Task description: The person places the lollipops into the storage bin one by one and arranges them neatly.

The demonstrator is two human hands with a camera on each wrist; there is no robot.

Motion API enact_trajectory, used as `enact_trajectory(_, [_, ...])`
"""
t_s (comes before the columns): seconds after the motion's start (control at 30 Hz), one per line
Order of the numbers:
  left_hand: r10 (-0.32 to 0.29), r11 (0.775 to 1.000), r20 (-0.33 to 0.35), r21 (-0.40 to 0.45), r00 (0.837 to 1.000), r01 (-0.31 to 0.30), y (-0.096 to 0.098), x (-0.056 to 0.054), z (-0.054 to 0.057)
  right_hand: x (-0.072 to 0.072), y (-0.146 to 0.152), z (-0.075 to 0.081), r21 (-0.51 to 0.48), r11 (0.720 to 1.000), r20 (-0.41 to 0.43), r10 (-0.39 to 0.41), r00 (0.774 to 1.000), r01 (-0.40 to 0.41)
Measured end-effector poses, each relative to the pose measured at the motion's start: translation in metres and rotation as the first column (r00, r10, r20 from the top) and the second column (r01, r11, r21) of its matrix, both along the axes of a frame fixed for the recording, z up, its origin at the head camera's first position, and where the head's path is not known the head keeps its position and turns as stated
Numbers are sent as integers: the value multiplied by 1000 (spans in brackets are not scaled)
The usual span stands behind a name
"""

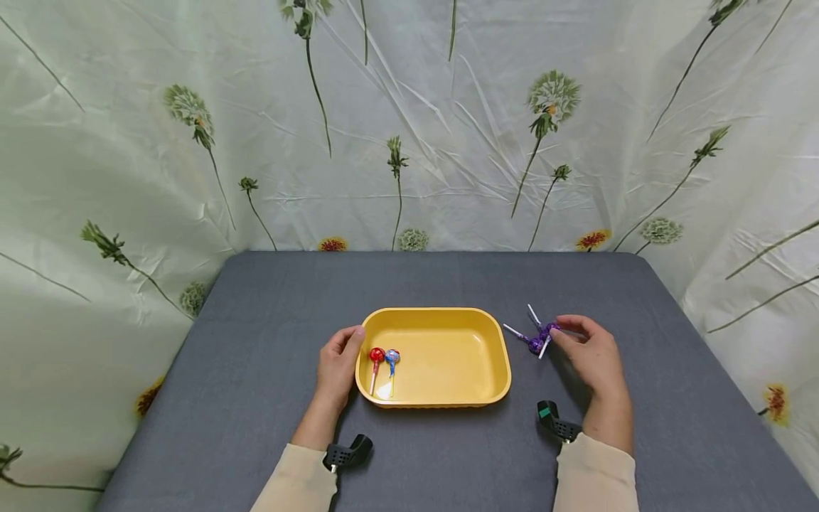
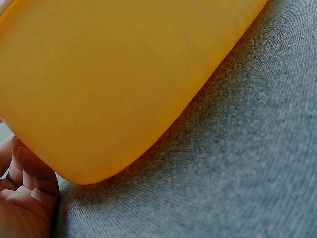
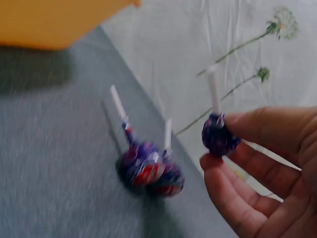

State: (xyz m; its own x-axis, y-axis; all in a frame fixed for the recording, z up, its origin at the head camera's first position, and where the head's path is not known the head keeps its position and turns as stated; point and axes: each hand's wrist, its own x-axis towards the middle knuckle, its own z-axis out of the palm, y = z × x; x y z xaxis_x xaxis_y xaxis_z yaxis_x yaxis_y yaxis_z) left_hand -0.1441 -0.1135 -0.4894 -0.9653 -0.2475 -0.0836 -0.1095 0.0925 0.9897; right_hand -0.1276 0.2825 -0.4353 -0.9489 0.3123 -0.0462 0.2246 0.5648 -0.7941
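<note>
A flower-printed cloth hangs as the backdrop, one continuous sheet as far as it shows; before it stretches one grey-covered surface, and near its middle sits one yellow tray, probably placed between the two hands so that both can reach it; the left hand grips the tray's left end, thumb at the rim and fingers curled by the outer wall, most likely to keep it from sliding; the right hand pinches one purple lollipop by its wrapped head, between thumb and fingers, a hold that leaves the white stick free and pointing up in the right wrist view; two black wrist cameras, one at the left wrist and one at the right, presumably sit there to watch each hand; lollipops number five: the pinched one, two more purple lollipops lying just beyond the tray's right end with heads together, and inside the tray one red lollipop and one blue lollipop, side by side at the left, sticks towards the person, seemingly laid so for neatness.
</note>
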Motion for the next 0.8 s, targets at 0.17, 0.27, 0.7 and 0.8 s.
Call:
enact_trajectory(0.17, [1, 1000, -2, 3, 1000, -1, 0, 0, 0, -2, -20, 15, -38, 999, 9, -1, 1000, 2])
enact_trajectory(0.27, [1, 1000, -5, 2, 1000, -1, 0, 0, 1, -5, -36, 20, -69, 997, 8, 27, 1000, -26])
enact_trajectory(0.7, [-5, 1000, -5, 21, 1000, 5, -1, -2, -1, -14, -94, 21, -133, 971, -8, 198, 980, -197])
enact_trajectory(0.8, [-5, 1000, -1, 24, 1000, 5, -1, -2, 0, -14, -104, 20, -133, 963, -20, 233, 972, -234])
